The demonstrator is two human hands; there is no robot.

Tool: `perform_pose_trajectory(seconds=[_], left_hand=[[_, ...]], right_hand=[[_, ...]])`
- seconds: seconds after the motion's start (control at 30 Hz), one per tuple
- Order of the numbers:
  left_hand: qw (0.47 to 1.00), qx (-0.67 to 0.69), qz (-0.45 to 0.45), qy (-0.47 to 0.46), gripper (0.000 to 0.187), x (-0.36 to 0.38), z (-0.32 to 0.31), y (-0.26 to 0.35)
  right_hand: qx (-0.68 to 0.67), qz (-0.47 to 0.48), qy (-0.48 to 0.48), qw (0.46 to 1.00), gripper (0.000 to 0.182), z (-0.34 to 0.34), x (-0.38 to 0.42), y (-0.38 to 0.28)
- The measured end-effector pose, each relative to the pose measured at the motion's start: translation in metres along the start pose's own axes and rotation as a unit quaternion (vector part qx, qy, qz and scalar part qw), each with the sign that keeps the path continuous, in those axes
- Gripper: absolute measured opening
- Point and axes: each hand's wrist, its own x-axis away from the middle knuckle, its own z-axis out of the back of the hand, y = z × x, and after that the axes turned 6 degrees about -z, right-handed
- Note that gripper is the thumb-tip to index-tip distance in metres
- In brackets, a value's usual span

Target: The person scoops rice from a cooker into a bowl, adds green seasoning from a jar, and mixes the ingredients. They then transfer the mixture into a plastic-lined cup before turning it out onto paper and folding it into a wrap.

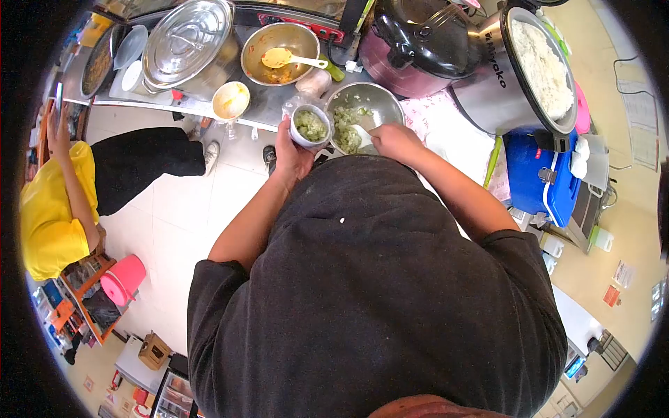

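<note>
While the left hand [296, 159] holds a pale cup [311, 144] just beside the steel mixing bowl [385, 104], the right hand [395, 143] has a white spatula [363, 135] down inside that bowl.

Left grip: closed round the cup, mouth toward my camera, so I can read its fill. Right grip: closed on the spatula handle, blade angled into the food.

Chopped green mix [311, 125] is in both vessels; in the bowl it's piled on the side nearest the cup. I'd guess the cup is kept there so the spatula crosses little open space. Can't tell if cup and bowl touch.

Bowl rests on the counter [267, 109], close to the body; likely that keeps both elbows bent and reach short. Second steel bowl [307, 50] sits farther back, yellow ladle [277, 58] lying in it, handle over the rim, presumably for easy pickup.
</note>
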Motion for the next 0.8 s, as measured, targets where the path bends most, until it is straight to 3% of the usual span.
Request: perform_pose_trajectory(seconds=[0.23,0.33,0.47,0.5,0.6,0.63,0.67,0.7,0.77,0.8], left_hand=[[0.999,-0.003,-0.009,-0.032,0.07,-0.005,-0.009,0.0],[1.0,-0.012,-0.011,-0.021,0.069,-0.008,-0.017,0.005],[1.0,-0.014,-0.012,-0.009,0.064,-0.011,-0.024,0.01],[1.0,-0.008,-0.011,-0.009,0.062,-0.014,-0.023,0.011],[1.0,0.0,-0.002,-0.009,0.064,-0.017,-0.022,0.011],[0.999,-0.035,-0.012,-0.024,0.068,-0.011,-0.031,0.012],[1.0,-0.027,-0.009,0.01,0.068,-0.01,-0.037,0.011],[0.999,-0.019,-0.007,0.044,0.069,-0.008,-0.044,0.009],[0.998,-0.026,-0.034,0.039,0.064,-0.01,-0.04,0.006],[0.999,-0.024,-0.033,0.017,0.062,-0.013,-0.04,0.003]], right_hand=[[0.059,0.111,-0.077,0.989,0.026,0.028,0.007,-0.009],[-0.033,0.166,-0.04,0.985,0.027,0.039,0.008,0.01],[-0.144,0.06,-0.125,0.98,0.028,0.055,0.003,0.029],[-0.195,0.073,-0.09,0.974,0.027,0.048,0.0,0.038],[-0.121,0.024,0.058,0.991,0.027,0.041,-0.006,0.053],[0.016,-0.032,0.081,0.996,0.025,0.025,-0.014,0.064],[0.116,-0.069,0.016,0.991,0.024,0.032,-0.014,0.059],[0.096,-0.026,0.119,0.988,0.024,0.014,-0.018,0.062],[0.043,-0.016,0.104,0.994,0.025,-0.004,-0.049,0.054],[0.09,0.047,0.104,0.989,0.021,-0.011,-0.057,0.058]])
